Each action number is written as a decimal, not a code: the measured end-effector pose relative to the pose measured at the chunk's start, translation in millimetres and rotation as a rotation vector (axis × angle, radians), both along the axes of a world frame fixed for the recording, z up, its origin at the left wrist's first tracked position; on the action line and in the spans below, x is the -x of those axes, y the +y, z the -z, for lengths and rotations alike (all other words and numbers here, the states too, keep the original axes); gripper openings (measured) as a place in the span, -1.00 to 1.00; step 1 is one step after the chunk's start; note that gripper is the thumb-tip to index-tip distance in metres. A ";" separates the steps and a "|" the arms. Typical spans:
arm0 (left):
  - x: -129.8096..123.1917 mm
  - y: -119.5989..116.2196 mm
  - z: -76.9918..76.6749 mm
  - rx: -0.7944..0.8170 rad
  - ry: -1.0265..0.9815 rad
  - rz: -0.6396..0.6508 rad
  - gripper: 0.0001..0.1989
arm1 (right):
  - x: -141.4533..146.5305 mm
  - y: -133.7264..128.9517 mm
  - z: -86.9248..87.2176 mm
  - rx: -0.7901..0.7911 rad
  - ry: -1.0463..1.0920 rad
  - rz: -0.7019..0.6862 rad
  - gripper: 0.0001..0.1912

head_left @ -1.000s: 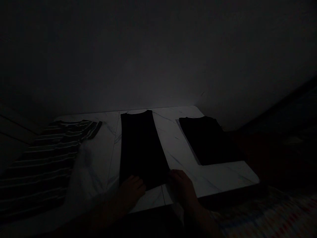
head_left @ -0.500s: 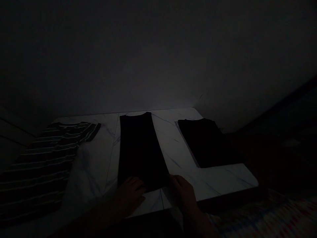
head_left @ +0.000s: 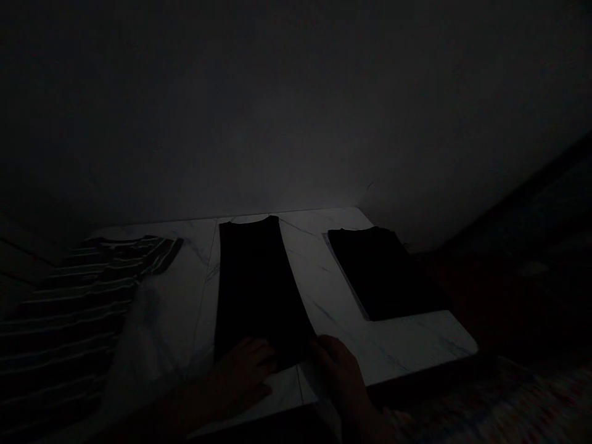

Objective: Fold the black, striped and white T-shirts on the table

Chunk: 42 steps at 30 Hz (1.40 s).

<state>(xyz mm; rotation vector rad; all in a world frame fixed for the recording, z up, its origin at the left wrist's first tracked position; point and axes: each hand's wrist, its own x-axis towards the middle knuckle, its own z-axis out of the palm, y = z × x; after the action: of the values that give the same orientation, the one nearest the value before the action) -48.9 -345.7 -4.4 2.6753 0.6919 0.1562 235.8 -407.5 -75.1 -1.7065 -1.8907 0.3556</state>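
The scene is very dark. A black shirt, folded into a long narrow shape with its curved neckline at the far end, lies flat on the white marbled table. My left hand rests on its near left part, fingers stretched out over the cloth. At the near right corner, my right hand has its fingers bent and pressed together on the hem. Shadow hides the fingertips of that hand.
A striped shirt lies spread on the table's left. On the right is a stack of folded dark clothes. A grey wall stands behind the table. Patterned cloth shows at the lower right.
The view has shifted slightly, so the table and clothes sit a little lower and further left. Both hands stay at the shirt's near end.
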 end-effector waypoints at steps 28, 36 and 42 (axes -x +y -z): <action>55.5 38.6 44.6 -0.417 0.094 -0.407 -0.38 | 79.9 104.3 -68.8 -0.111 -0.320 -0.409 -0.55; 60.9 22.5 53.5 -0.449 0.118 -0.489 -0.28 | 114.7 191.8 -61.0 -0.035 -0.439 -0.682 -0.43; 66.0 13.3 50.8 -0.426 0.165 -0.497 -0.29 | 110.5 192.7 -48.9 -0.001 -0.485 -0.689 -0.18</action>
<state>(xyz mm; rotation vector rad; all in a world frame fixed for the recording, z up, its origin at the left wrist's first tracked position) -114.9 -332.4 -55.3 2.8676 1.5219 0.2348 125.3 -214.8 -26.2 -1.1490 -2.8169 0.1978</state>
